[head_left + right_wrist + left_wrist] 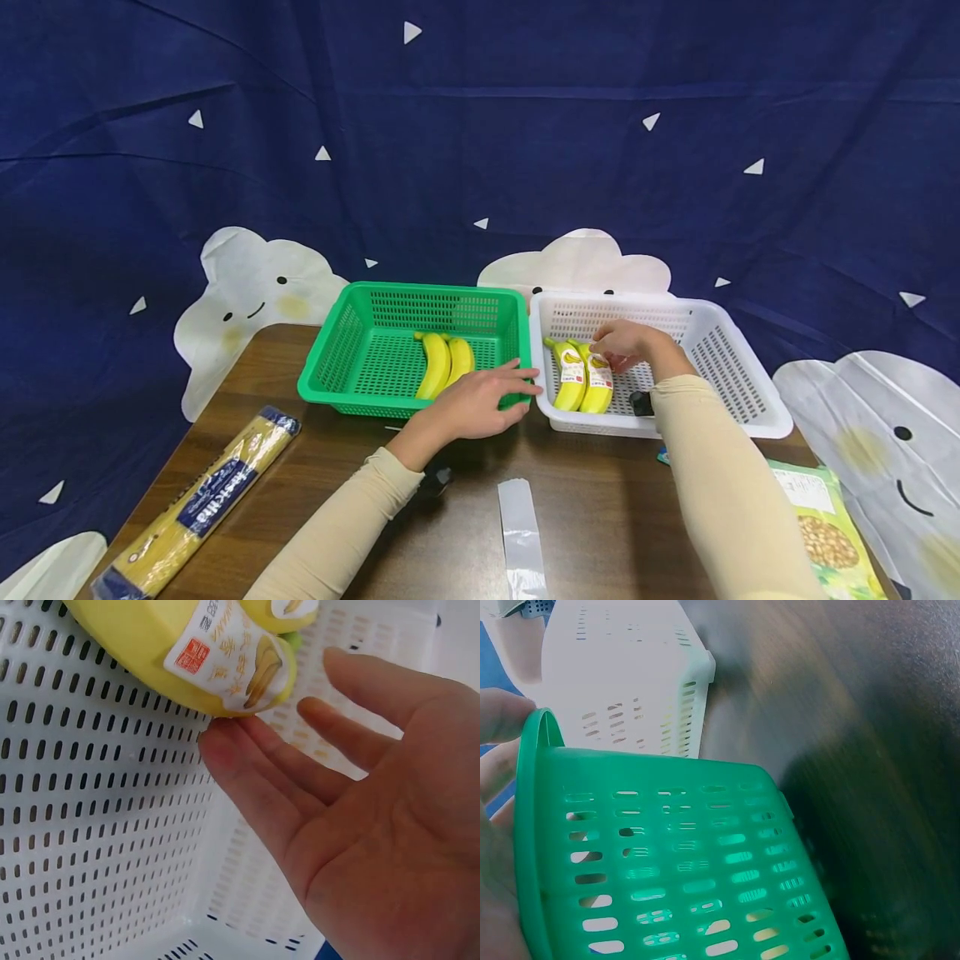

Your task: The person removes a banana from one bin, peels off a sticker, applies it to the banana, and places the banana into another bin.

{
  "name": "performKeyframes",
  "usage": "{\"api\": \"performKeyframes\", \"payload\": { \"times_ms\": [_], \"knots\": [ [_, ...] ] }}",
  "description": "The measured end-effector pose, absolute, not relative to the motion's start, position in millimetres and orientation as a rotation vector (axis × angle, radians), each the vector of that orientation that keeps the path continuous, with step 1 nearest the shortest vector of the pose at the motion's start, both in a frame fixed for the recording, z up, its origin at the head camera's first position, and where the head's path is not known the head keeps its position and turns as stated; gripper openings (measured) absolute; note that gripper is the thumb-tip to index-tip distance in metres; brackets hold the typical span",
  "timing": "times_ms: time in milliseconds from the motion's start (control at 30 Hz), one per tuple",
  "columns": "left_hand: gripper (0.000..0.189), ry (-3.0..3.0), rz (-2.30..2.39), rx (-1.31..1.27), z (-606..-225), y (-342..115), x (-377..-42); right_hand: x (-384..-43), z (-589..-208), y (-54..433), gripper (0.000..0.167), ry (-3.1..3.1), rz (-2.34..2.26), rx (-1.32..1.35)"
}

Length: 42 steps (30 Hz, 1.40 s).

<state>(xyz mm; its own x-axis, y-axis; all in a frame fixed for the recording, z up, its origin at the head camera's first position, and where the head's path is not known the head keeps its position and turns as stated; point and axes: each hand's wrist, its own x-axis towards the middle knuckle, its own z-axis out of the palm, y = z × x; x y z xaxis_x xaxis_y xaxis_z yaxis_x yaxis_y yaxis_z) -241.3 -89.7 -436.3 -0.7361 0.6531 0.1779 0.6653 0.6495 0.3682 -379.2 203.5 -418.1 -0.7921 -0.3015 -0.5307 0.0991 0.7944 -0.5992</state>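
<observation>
My left hand (483, 400) rests at the right front corner of the green basket (318, 383), fingers stretched over its rim. In the left wrist view, fingertips lie right at the green rim (529, 825). My right hand (633, 343) reaches into the white basket (750, 367), beside two yellow bananas with white labels, the left banana (570, 375) and the right banana (597, 379). Seen from the right wrist, the fingers (262, 787) are spread and loosely extended, with fingertips at the end of a labelled banana (150, 645). Two more bananas (437, 367) lie in the green basket.
A long pack of spaghetti (202, 500) lies on the left of the wooden table (600, 517). A grey tape strip (521, 533) runs down the front middle. At the right edge is a green-yellow bag (825, 533), partly behind the right sleeve. The baskets stand side by side.
</observation>
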Motion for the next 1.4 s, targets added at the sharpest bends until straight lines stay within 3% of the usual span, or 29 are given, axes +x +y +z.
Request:
{"api": "performKeyframes", "payload": {
  "times_ms": [633,1400],
  "knots": [
    [0.037,-2.830,-0.631,-1.123,-434,-89,-242,-379,-399,201,0.054,2.417,-0.752,-0.269],
    [0.040,-2.785,-0.624,-1.105,-437,-90,-240,-356,-382,168,0.052,2.689,-0.641,-0.680]
  ]
}}
